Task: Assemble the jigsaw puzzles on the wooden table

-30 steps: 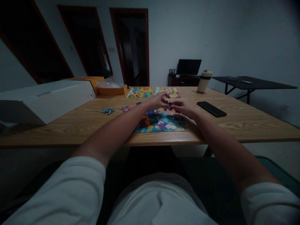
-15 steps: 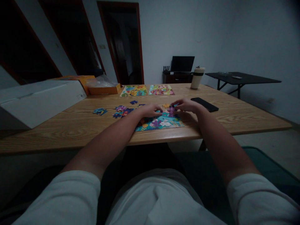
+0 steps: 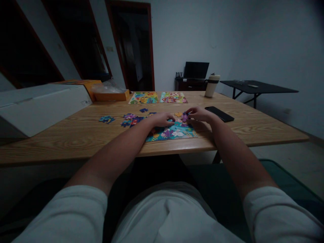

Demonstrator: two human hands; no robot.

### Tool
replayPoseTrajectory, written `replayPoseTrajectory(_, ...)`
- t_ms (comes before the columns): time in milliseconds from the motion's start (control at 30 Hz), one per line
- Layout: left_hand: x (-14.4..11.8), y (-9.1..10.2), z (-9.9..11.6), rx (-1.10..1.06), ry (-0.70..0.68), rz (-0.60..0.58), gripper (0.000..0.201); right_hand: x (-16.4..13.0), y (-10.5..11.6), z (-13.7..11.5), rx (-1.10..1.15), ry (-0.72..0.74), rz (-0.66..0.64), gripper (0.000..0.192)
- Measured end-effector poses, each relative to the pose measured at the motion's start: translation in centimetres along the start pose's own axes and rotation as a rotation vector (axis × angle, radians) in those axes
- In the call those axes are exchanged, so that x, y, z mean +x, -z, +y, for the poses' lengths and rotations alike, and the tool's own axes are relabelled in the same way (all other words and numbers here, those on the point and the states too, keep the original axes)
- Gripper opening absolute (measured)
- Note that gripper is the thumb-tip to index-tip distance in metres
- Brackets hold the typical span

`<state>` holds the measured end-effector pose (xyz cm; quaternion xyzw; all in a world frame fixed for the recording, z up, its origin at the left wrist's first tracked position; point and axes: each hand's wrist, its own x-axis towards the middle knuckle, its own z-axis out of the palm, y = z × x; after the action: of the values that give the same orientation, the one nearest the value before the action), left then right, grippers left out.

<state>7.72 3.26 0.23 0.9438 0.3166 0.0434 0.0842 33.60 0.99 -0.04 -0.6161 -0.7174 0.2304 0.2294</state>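
A partly assembled jigsaw puzzle (image 3: 174, 134) with a white rabbit and blue-green ground lies near the table's front edge. My left hand (image 3: 162, 120) rests over its left part, fingers loosely bent and thumb apart, with nothing visible in them. At the puzzle's upper right, my right hand (image 3: 199, 114) pinches a purple puzzle piece (image 3: 184, 117) between thumb and fingers. Just left of that piece lies a yellow-orange piece (image 3: 178, 114). Loose pieces (image 3: 129, 116) sit to the left of the puzzle, partly behind my left arm. What lies beneath my left palm is hidden.
Two colourful puzzles (image 3: 143, 98) lie flat farther back. A black phone (image 3: 219, 114) and a lidded cup (image 3: 212, 86) stand to the right. At left are a white box (image 3: 48, 106) and an orange tray (image 3: 111, 96) holding clear plastic. More pieces (image 3: 106, 119) lie at left.
The purple piece in my right hand has shifted slightly up and away from the lower part of the puzzle. My left hand stays in place. The view has moved a little.
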Motion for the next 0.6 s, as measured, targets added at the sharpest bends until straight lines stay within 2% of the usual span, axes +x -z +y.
replayPoseTrajectory(133,0.0,0.0,0.1,-0.011,0.006,-0.009,0.046,-0.1,-0.1,-0.3,0.042,-0.030,0.066,0.022)
replayPoseTrajectory(267,0.0,0.3,-0.2,-0.007,-0.002,-0.029,0.047,0.1,0.5,0.1,0.167,-0.117,0.305,0.023)
replayPoseTrajectory(400,-0.1,0.7,0.2,0.009,0.040,-0.138,0.052,0.6,1.3,1.4,0.168,-0.124,0.488,0.017)
replayPoseTrajectory(500,-0.2,1.3,1.2,0.057,0.069,-0.220,0.055,0.7,1.3,1.9,0.043,-0.148,0.460,0.018)
replayPoseTrajectory(600,-1.1,3.2,0.9,0.086,0.122,-0.220,0.065,0.7,0.8,1.8,-0.035,-0.166,0.283,0.015)
